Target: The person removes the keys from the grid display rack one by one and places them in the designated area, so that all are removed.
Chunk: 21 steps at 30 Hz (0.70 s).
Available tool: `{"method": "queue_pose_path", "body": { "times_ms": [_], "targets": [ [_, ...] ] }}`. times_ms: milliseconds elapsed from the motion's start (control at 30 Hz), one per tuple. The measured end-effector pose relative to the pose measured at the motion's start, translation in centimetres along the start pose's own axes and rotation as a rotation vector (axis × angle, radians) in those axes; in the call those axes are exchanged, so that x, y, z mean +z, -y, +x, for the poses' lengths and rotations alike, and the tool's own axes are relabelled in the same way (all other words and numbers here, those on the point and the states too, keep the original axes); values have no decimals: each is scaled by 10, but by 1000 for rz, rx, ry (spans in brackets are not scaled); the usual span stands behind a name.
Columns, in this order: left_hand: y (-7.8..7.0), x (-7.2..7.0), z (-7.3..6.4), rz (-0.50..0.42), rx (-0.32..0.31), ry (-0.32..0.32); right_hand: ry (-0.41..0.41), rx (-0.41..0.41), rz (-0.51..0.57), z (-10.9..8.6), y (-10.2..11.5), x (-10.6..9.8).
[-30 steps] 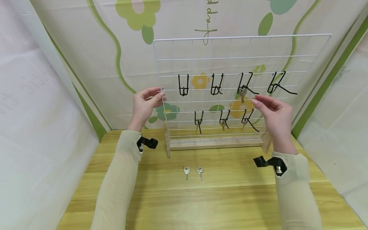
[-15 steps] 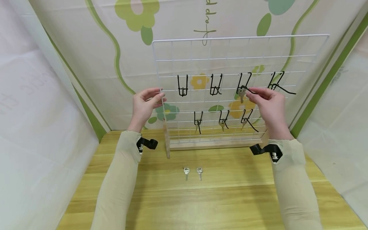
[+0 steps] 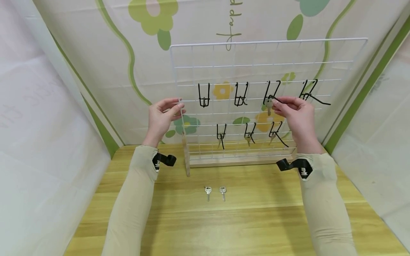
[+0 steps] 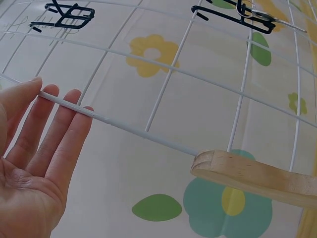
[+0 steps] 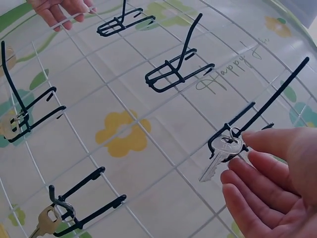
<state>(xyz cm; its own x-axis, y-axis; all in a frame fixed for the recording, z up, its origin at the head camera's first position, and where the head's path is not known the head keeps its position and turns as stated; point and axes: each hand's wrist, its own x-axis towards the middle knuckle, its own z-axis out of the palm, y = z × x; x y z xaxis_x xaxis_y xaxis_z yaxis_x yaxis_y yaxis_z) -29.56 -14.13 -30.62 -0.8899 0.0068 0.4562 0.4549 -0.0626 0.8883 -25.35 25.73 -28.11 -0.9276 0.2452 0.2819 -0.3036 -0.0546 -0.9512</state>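
The wooden table (image 3: 243, 213) filled the bottom of the head view, with a flowered backdrop (image 3: 105, 53) behind it. A white wire grid (image 3: 256, 53) stood upright on a wooden base (image 3: 240, 161) at centre frame, right of middle. Black hooks hung on it in two rows: four above, three below.

The left hand (image 3: 161, 117) sat at the grid's left edge, centre-left of the head view. Its fingers (image 4: 59, 119) were straight and spread, lying against the edge wire, thumb in front; it held nothing tightly.

The right hand (image 3: 296, 115) was at centre-right, up at the third upper hook (image 3: 272, 94). Its fingers were loosely curved, with the thumb tip (image 5: 260, 139) at the head of a silver key (image 5: 223, 153) and the other fingertips just under it. Whether it was pinching the key or only touching it, I could not tell. The key hung on that hook, blade pointing down-left in the right wrist view.

Small keys hung from the three lower hooks (image 3: 246, 135). Two more silver keys (image 3: 215, 192) lay side by side on the table in front of the base, lower centre of the head view, well apart from both hands.
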Motion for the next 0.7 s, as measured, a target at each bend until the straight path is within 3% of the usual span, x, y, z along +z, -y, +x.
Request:
{"method": "queue_pose_path", "body": {
  "times_ms": [700],
  "targets": [
    [1, -1, 1, -4, 7, 10, -21, 3, -16, 1, 2, 13]
  ]
}}
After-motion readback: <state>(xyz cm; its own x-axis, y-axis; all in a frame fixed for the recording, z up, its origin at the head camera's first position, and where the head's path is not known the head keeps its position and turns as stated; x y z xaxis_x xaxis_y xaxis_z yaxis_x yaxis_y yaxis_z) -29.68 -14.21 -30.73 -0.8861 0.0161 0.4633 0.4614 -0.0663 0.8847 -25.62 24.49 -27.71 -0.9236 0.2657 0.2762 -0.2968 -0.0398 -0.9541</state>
